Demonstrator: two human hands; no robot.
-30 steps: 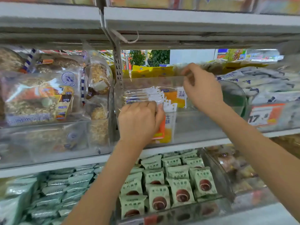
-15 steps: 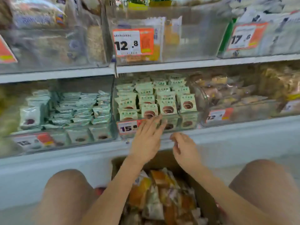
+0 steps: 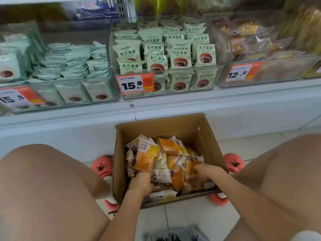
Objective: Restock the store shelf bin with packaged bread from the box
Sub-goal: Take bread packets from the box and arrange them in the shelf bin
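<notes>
An orange bread packet [image 3: 146,158] is gripped at its lower edge by the left hand [image 3: 141,184]; the right hand [image 3: 206,172] is buried among packets, its grasp indiscernible. Both are contained in the cardboard box [image 3: 173,126], floored between the knees, with shelf bins [image 3: 166,93] at 12 o'clock

Pale glossy floor tiles [image 3: 199,218] underfoot, thin dark grout lines. White metal shelf base [image 3: 69,134] in front, vertical seam near middle. Above it, white shelf ledge [image 3: 243,91] carrying row of clear plastic bins [image 3: 173,94]. Orange-and-white price tags on bin fronts: "15.8" [image 3: 135,83] at centre, "12.8" [image 3: 242,72] at right, another "15.8" [image 3: 17,97] at left, partly cut off. Perforated grey shelf upright [image 3: 122,9] at top. Even, soft lighting, no hard shadows.
</notes>
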